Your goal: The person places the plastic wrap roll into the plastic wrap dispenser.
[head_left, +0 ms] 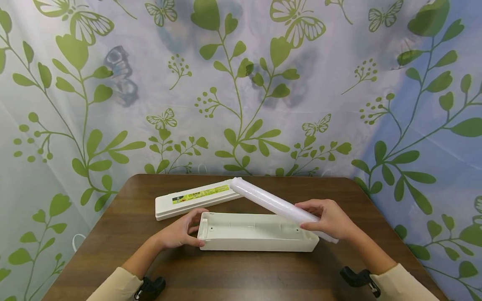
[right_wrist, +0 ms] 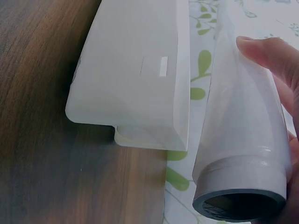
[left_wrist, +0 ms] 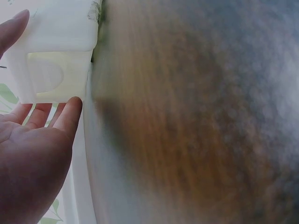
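A roll of clear plastic wrap point(head_left: 269, 201) slants over the right end of a long white open-topped box point(head_left: 257, 245). My right hand point(head_left: 331, 217) grips the roll near its lower right end, thumb on one side and fingers on the other. In the right wrist view, the dark hollow core of the plastic wrap roll point(right_wrist: 240, 135) faces the camera, beside the box point(right_wrist: 135, 74). My left hand point(head_left: 180, 232) holds the box's left end, its thumb at the front corner and fingers behind. The left wrist view shows those fingers against the box end point(left_wrist: 56, 39).
Behind the box lies a long white lid point(head_left: 205, 204) with a yellow-green label, its right end partly covered by the roll in the head view. Everything rests on a dark brown wooden table point(head_left: 241, 276). A leaf-and-butterfly patterned curtain point(head_left: 241, 104) hangs beyond the far edge.
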`<state>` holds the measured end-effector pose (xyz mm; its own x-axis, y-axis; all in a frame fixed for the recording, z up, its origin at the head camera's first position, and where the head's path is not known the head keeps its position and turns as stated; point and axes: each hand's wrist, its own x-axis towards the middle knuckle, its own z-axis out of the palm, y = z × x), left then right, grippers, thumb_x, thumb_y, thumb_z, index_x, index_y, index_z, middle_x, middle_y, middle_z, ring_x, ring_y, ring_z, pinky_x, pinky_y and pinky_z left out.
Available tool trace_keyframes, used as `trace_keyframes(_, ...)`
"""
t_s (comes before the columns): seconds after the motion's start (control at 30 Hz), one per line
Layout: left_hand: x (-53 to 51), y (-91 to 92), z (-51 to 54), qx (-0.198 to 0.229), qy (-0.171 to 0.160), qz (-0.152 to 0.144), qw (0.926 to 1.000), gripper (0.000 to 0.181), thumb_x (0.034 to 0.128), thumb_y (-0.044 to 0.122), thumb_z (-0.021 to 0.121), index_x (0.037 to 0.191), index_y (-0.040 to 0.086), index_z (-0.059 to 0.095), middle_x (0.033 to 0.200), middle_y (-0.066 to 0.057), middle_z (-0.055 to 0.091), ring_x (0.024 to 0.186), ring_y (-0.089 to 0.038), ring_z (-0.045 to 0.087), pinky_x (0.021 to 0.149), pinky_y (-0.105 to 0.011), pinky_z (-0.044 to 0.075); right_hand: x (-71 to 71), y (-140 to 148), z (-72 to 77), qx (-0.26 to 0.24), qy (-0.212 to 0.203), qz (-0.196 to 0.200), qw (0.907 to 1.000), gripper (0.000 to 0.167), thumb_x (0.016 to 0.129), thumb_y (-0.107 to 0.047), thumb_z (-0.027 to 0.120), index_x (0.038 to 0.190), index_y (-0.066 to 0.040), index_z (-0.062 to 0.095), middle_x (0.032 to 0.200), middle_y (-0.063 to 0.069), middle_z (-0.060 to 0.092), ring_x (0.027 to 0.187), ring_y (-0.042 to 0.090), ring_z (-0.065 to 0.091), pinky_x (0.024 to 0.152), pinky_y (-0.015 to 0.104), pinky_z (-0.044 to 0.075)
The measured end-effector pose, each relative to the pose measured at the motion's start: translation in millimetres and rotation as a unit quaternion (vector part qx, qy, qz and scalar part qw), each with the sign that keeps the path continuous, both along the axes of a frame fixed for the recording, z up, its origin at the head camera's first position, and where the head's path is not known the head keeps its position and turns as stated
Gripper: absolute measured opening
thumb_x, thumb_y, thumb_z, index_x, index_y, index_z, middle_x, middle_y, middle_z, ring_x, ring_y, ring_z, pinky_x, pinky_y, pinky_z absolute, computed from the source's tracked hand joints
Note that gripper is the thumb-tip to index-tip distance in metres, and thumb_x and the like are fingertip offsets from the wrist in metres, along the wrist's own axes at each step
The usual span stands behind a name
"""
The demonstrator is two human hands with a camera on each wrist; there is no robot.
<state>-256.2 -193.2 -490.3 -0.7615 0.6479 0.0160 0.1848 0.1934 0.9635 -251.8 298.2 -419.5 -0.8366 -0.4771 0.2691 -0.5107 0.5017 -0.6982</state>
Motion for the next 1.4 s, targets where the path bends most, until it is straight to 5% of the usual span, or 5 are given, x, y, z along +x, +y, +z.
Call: trace_keyframes(1.4,-4.2,0.3,-1.7,-0.007,-0.003,0.003,1.0,0.092,0.0846,0.009,0.083,0.154,0.006,0.024,0.155,-0.026,0.036,0.143,-0.049,0.042,0.108,-0.044,0.05,-35.8,-24.9,-11.0,0.005,-0.037,0.166,0.9854,0.044,0.082,-0.013,0.087,0.124,-0.012,0.074,0.121,0.007,0.075,0.102,0.014,0.073,0.085,0.028,0.06)
